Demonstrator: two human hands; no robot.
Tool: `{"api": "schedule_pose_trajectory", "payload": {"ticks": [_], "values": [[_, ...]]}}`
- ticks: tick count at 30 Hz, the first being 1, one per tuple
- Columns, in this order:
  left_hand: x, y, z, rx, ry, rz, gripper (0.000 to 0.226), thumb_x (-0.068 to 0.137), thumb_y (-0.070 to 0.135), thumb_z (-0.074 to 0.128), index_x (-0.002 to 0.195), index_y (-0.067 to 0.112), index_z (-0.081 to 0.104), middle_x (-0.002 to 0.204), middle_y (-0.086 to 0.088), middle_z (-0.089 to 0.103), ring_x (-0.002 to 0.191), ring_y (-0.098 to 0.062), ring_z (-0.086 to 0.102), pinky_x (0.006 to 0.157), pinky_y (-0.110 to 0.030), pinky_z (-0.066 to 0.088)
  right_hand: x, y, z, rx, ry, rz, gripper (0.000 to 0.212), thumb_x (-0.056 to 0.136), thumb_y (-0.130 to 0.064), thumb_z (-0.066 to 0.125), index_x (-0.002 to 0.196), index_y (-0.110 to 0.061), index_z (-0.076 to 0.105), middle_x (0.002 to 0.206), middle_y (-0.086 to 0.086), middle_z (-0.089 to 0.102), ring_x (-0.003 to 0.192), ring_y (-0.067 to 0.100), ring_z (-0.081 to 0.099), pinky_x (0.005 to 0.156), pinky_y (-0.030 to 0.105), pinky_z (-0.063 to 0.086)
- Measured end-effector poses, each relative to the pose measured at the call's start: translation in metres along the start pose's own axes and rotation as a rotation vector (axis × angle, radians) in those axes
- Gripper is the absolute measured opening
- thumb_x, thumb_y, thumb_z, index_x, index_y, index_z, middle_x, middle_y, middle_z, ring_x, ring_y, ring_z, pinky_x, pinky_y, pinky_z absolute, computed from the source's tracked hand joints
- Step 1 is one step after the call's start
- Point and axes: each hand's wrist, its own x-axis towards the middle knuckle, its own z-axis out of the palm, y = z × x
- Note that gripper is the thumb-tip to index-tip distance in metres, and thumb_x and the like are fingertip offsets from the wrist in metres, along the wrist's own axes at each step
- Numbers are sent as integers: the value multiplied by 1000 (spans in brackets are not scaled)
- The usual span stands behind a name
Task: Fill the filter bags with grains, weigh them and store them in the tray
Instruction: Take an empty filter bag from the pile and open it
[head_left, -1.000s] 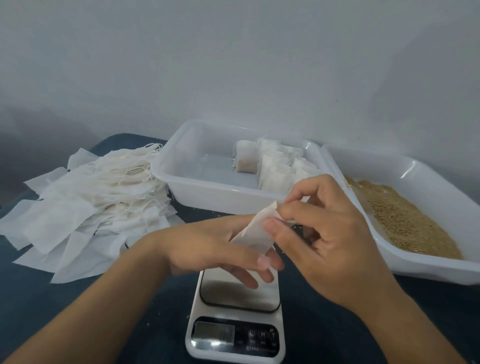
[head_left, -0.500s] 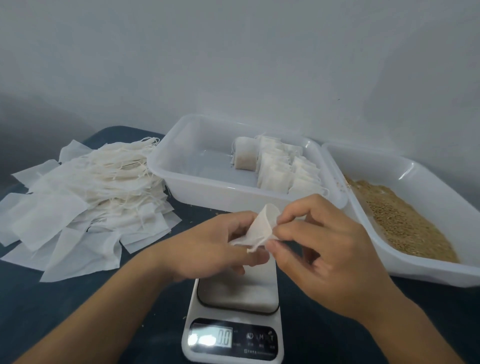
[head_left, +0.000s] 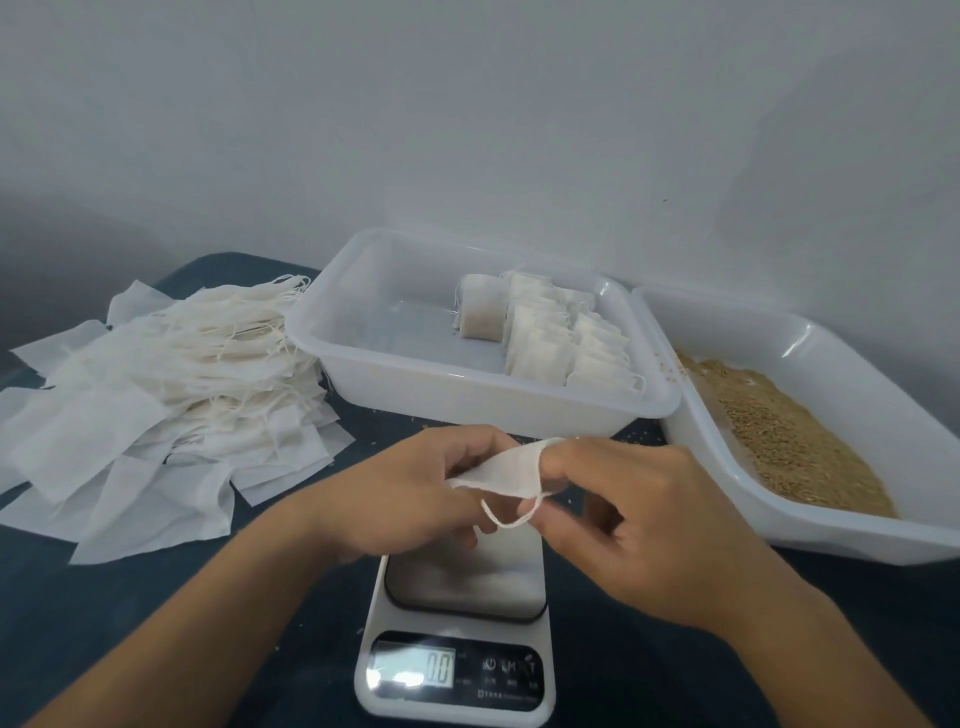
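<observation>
Bag (head_left: 498, 470) opening is my step: left hand (head_left: 415, 483) and right hand (head_left: 639, 519) both pinch it; next, grain (head_left: 789, 441) right of my right hand.

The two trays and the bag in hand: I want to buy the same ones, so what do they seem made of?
Left tray: looks like translucent white plastic, smooth and slightly glossy; the filled bags show faintly through its wall.
Right tray: seemingly the same plastic, with shiny highlights on its inner wall.
Bag: thin, matte white, probably nonwoven filter fabric or paper; it creases softly and has a string.
</observation>
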Motion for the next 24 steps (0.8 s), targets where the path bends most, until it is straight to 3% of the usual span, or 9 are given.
{"api": "schedule_pose_trajectory", "payload": {"ticks": [2, 5, 8, 11, 15, 21, 24], "values": [[0, 1, 0, 5, -19, -3, 33, 76, 45, 75, 103, 26, 69, 90, 10, 68, 81, -7, 62, 74, -28, 52, 0, 2, -1, 51, -70, 55, 5, 97, -35, 65, 93, -32, 63, 70, -27, 52, 55, 13, 52, 53, 13, 35], [0, 1, 1, -1, -74, -9, 25, 83, 42, 73, 105, 32, 68, 92, 12, 67, 85, -6, 62, 76, -30, 52, 1, 4, -4, 86, -102, 92, 30, 101, -24, 64, 76, -31, 49, 65, -11, 50, 57, 16, 51, 51, 22, 37], [4, 2, 0, 15, -118, -15, 29, 85, 34, 72, 112, 26, 66, 96, 9, 65, 89, -6, 61, 78, -31, 52, -2, 4, -9, 201, -142, 188, 30, 104, -32, 55, 75, -23, 50, 63, -4, 56, 52, 20, 56, 50, 35, 43], [10, 9, 0, 79, -242, -3, 25, 91, 23, 69, 115, 21, 62, 99, -4, 59, 92, -9, 59, 80, -37, 56, -3, 1, -13, 234, -181, 194, 31, 106, -36, 50, 79, -21, 53, 59, -6, 56, 50, 18, 58, 47, 28, 44], [20, 22, 4, 66, -408, -60, 25, 92, 26, 68, 116, 33, 65, 100, 8, 60, 99, -7, 61, 87, -34, 58, -1, -2, -23, 207, -220, 181, 34, 101, -44, 52, 77, -20, 59, 63, -5, 57, 53, 16, 57, 49, 18, 39], [32, 18, 17, 35, -361, -45, 16, 86, 23, 72, 99, 32, 68, 90, 8, 62, 88, -9, 61, 80, -35, 56, 0, -3, -37, 172, -344, 247, 56, 92, -65, 43, 95, -18, 75, 70, 2, 65, 61, 17, 62, 56, 27, 48], [31, 9, 23, 20, -274, -8, 16, 83, 23, 73, 93, 35, 67, 87, 8, 62, 83, -9, 61, 75, -34, 55, -2, 1, -47, 211, -382, 250, 50, 95, -66, 46, 109, -27, 74, 76, -11, 71, 57, 7, 68, 53, 15, 46]]}}
